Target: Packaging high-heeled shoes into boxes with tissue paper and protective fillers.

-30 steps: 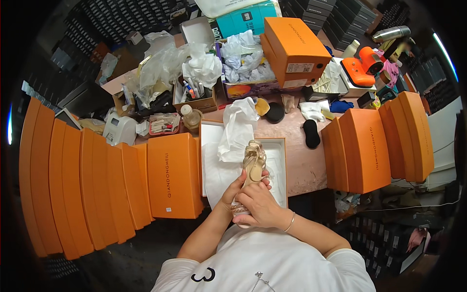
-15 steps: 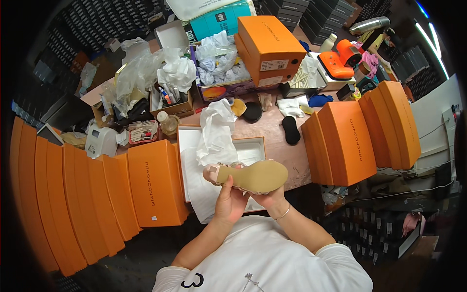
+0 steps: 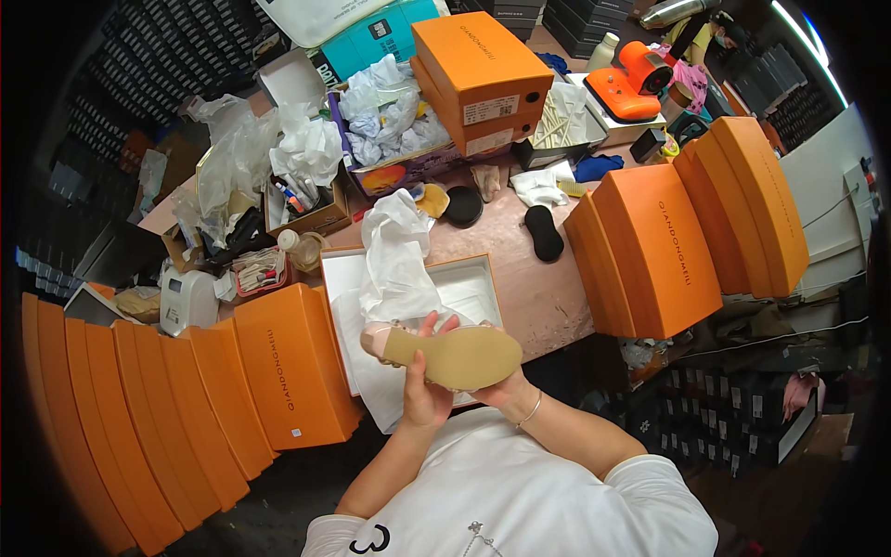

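A sandal (image 3: 455, 357) with a tan sole and a pinkish heel is held sole-up between my two hands. My left hand (image 3: 425, 390) grips it near the heel and arch, thumb against the sole. At the toe end my right hand (image 3: 504, 388) holds it from below and behind, its fingers mostly hidden. Behind the sandal lies an open shoe box (image 3: 497, 288) with an orange rim and white lining. Crumpled white tissue paper (image 3: 392, 251) rises from the box and spills over its left side. The sandal's upper is mostly hidden under the sole.
Orange shoe boxes stand in a row at left (image 3: 288, 371) and at right (image 3: 659, 251). A black brush-like pad (image 3: 543, 234) and a round black tin (image 3: 463, 207) lie on the pink table (image 3: 548, 306). Farther back are an orange device (image 3: 631, 84) and a carton of crumpled paper (image 3: 394, 172).
The sandal and both hands have shifted slightly left in the view, and more left fingers show over the sandal's edge. The whole scene has turned a little as the view moved.
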The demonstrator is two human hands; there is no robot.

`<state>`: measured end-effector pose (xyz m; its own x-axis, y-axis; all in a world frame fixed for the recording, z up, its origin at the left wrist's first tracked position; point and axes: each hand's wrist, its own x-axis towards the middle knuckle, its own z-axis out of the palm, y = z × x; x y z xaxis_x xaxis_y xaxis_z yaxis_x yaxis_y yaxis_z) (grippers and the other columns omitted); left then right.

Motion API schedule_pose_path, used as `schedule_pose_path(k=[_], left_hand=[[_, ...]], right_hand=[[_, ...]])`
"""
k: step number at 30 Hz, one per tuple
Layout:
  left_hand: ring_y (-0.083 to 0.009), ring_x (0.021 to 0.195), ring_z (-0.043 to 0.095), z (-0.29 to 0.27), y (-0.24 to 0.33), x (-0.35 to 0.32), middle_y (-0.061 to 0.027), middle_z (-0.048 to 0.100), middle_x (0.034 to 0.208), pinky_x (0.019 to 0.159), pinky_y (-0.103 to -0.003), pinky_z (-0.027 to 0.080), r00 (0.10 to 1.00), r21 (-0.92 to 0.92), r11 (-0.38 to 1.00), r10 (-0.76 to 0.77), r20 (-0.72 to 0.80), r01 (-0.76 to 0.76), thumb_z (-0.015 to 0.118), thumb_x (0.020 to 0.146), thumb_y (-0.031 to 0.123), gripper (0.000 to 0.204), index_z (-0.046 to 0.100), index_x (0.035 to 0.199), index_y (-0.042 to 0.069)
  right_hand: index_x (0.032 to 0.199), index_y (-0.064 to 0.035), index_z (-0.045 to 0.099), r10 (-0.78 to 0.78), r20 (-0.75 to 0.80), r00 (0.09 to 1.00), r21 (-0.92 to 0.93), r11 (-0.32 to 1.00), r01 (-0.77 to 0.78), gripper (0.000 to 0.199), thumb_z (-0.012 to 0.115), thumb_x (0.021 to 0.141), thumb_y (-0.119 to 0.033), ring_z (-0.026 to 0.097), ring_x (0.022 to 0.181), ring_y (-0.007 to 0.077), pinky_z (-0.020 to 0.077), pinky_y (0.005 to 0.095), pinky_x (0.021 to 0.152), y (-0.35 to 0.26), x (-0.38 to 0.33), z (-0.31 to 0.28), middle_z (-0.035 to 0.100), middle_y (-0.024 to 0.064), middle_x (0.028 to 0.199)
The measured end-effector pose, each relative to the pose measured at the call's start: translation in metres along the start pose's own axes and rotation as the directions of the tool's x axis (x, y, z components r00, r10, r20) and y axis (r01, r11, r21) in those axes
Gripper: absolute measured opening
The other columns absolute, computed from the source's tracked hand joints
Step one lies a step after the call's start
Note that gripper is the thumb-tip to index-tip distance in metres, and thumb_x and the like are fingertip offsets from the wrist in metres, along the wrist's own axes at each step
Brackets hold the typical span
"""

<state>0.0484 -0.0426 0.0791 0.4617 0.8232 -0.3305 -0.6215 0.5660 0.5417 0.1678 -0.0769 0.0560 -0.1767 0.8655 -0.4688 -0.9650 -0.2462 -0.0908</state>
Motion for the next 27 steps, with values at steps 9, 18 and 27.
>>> schedule_pose_path(k=[9, 18, 27], left_hand=[[-0.0314, 0.107, 0.059, -0.038, 0.062, 0.028, -0.0156, 0.063, 0.102, 0.097, -0.046, 0.045, 0.984, 0.130, 0.977, 0.176, -0.043, -0.169, 0.043, 0.089, 0.031, 0.058, 0.032, 0.137, 0.001], [-0.0293, 0.093, 0.061, -0.069, 0.038, 0.076, -0.0158, 0.062, 0.092, 0.085, -0.042, 0.049, 0.946, 0.100, 0.995, 0.037, -0.323, -0.004, 0.045, 0.086, 0.024, 0.052, 0.038, 0.131, -0.001], [-0.0210, 0.079, 0.063, -0.153, 0.004, 0.065, -0.0149, 0.064, 0.087, 0.070, -0.032, 0.051, 0.818, 0.400, 0.903, 0.107, -0.566, 0.158, 0.052, 0.083, 0.016, 0.042, 0.044, 0.121, -0.002]], right_hand=[[0.101, -0.0029, 0.058, -0.446, -0.053, 0.893, -0.773, 0.585, 0.246, 0.017, 0.056, 0.094, -0.018, 0.059, 0.076, 0.0097, 0.0488, 0.0222, 0.063, -0.112, 0.037, -0.032, 0.062, 0.0035, 0.093], [0.101, -0.0050, 0.062, -0.423, 0.527, 0.737, -0.841, -0.383, 0.382, 0.019, 0.062, 0.082, -0.009, 0.061, 0.079, 0.0200, 0.0495, 0.0315, 0.069, -0.165, 0.185, 0.015, 0.062, 0.0082, 0.089], [0.103, -0.0097, 0.061, -0.202, 0.643, 0.739, -0.411, -0.905, 0.110, 0.028, 0.064, 0.076, -0.015, 0.053, 0.104, 0.0300, 0.0407, 0.0495, 0.082, -0.151, 0.307, 0.010, 0.056, 0.0097, 0.108]])
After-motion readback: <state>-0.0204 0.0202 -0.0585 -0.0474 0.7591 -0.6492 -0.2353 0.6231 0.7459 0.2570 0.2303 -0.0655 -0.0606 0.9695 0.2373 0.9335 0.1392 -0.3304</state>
